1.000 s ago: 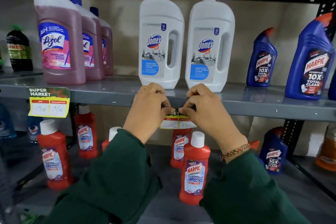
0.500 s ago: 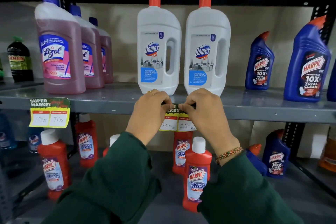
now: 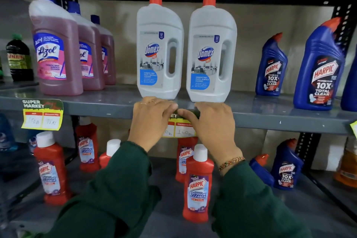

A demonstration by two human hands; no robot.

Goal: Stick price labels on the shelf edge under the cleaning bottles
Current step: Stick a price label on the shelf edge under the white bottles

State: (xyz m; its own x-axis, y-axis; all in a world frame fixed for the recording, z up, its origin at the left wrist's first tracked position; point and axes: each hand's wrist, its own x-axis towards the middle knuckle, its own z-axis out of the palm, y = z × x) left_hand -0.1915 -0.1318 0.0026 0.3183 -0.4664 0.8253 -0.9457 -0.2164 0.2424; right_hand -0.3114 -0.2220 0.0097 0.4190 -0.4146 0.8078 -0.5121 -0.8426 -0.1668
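Head camera, store aisle: two green sleeves reach up from the bottom of the frame, and at centre the left hand (image 3: 151, 120) and right hand (image 3: 209, 123) press fingertips against a yellow price label (image 3: 181, 130) on the grey shelf edge (image 3: 280, 120), just under two white Domex bottles (image 3: 160, 48). Both hands lie flat-fingered over the label's dark top strip, thumbs beneath; only its lower half, with two handwritten price boxes, shows between them.

From here the label could set crooked or lift at a corner, should the pressure be uneven or the hands let go before the strip bonds. A knuckle nudging upward might also rock the white bottles, which stand right at the shelf's front lip.

Counted: one finished label (image 3: 42, 114) at left on the same edge, and a sliver of another at the far right border. On the lower shelf, at least five red Harpic bottles (image 3: 198, 187) and two blue ones (image 3: 286, 168). Farther back on the upper shelf: three pink Lizol bottles (image 3: 56, 54), two white Domex, two blue Harpic bottles (image 3: 318, 67), and one dark bottle (image 3: 18, 60) at far left.
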